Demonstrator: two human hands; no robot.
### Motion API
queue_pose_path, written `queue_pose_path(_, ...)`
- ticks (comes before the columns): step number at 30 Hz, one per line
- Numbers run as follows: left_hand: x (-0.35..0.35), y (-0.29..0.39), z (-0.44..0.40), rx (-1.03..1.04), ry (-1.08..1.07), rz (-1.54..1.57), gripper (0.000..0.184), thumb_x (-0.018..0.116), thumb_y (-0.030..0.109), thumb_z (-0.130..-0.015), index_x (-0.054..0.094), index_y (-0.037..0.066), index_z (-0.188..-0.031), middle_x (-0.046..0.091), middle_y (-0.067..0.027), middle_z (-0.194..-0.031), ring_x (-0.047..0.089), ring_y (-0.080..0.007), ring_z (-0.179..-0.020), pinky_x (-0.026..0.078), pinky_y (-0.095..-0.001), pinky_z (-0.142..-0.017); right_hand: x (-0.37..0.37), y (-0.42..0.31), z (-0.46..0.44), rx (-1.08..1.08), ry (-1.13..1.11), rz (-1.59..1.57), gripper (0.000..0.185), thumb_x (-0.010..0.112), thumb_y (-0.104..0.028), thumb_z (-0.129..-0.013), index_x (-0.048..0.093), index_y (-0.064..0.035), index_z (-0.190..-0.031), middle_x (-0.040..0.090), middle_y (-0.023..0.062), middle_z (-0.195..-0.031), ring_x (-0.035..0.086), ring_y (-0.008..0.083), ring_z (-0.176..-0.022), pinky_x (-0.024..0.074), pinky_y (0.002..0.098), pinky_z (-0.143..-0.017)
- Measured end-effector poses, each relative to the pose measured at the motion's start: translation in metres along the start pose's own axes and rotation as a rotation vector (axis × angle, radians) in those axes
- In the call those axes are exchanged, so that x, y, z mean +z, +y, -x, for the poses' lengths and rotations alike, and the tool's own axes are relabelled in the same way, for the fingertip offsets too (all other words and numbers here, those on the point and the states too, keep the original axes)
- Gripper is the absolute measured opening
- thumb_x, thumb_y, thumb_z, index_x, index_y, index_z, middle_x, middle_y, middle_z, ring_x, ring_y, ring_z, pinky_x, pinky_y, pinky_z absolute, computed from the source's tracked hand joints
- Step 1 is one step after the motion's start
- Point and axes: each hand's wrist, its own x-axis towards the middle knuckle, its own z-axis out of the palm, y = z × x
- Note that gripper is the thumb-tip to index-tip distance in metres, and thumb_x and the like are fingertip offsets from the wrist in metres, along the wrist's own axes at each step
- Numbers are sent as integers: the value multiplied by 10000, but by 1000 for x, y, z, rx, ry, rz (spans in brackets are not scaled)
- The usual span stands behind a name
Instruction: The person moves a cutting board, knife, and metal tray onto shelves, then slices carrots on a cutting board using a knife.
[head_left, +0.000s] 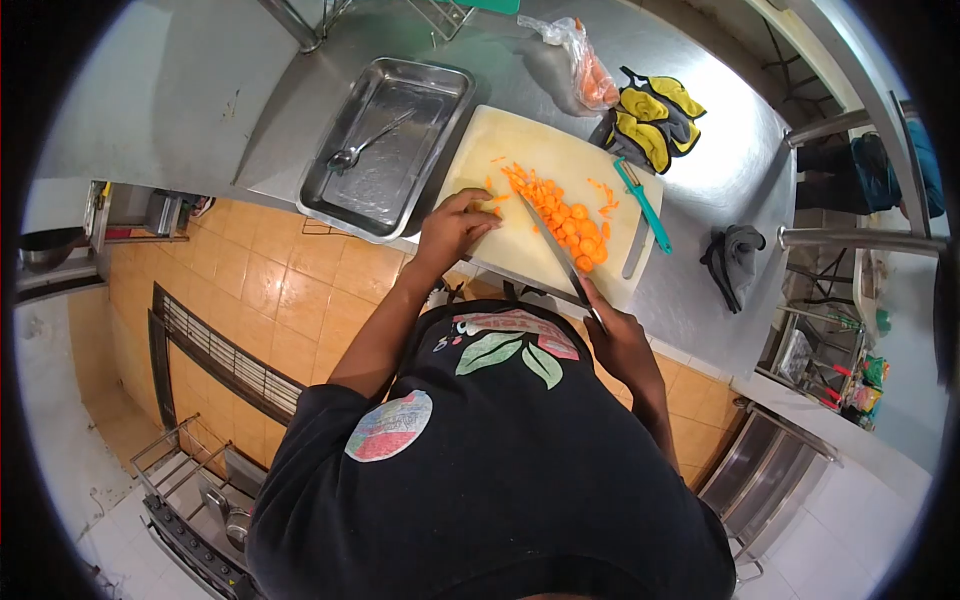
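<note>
On the pale cutting board (480,150), sliced and chopped carrot (565,222) lies in a loose band, rounds nearest the right and smaller bits toward the left. My right hand (618,345) grips the handle of a kitchen knife (555,245), its blade slanting up and left beside the pile. My left hand (458,230) is at the board's left part, fingers curled around a small carrot piece (497,210) that shows between thumb and fingertips. A green-handled peeler (645,205) rests across the board's right edge.
Left of the board, a metal tray (375,205) holds a spoon (345,158). Behind it lie a plastic bag of carrots (595,80) and yellow-grey gloves (655,120). A grey cloth item (735,262) sits to the right on the steel table (700,215). A person (870,175) stands at far right.
</note>
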Motion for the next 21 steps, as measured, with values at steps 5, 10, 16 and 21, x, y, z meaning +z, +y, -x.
queue_pose_path(5, -16, 11, -14, -65, -50, 59, 230, 770, 204, -781, 771, 190, -1011, 576, -8, -1330, 684, -220, -934, 549, -334, -789, -1, -4, -3, 17, -30, -22, 650, 585, -13, -876, 410, -202, -1473, 660, 268, -1068, 633, 444, -1004, 513, 494, -823)
queue_pose_path(10, -16, 6, -16, -80, -72, 44, 204, 763, 228, -794, 771, 177, -992, 579, 6, -1333, 685, -207, -932, 550, -326, -779, 0, 0, -6, -34, -11, -27, 642, 597, -13, -874, 426, -200, -1464, 660, 269, -1067, 636, 438, -1006, 513, 492, -826)
queue_pose_path(16, 7, 8, -5, -92, 149, 3, 245, 785, 244, -773, 751, 151, -997, 616, -12, -1262, 682, -215, -937, 550, -332, -777, 0, -3, -10, -31, -9, 5, 640, 594, -16, -875, 427, -202, -1464, 661, 262, -1068, 640, 437, -991, 516, 493, -815)
queue_pose_path(21, 13, 14, -1, -203, 271, 54, 354, 838, 210, -716, 712, 87, -1023, 570, -85, -1296, 660, -261, -909, 552, -351, -775, 2, -6, -17, -53, -63, 60, 658, 574, -34, -885, 385, -220, -1488, 666, 249, -1044, 642, 443, -944, 517, 496, -791)
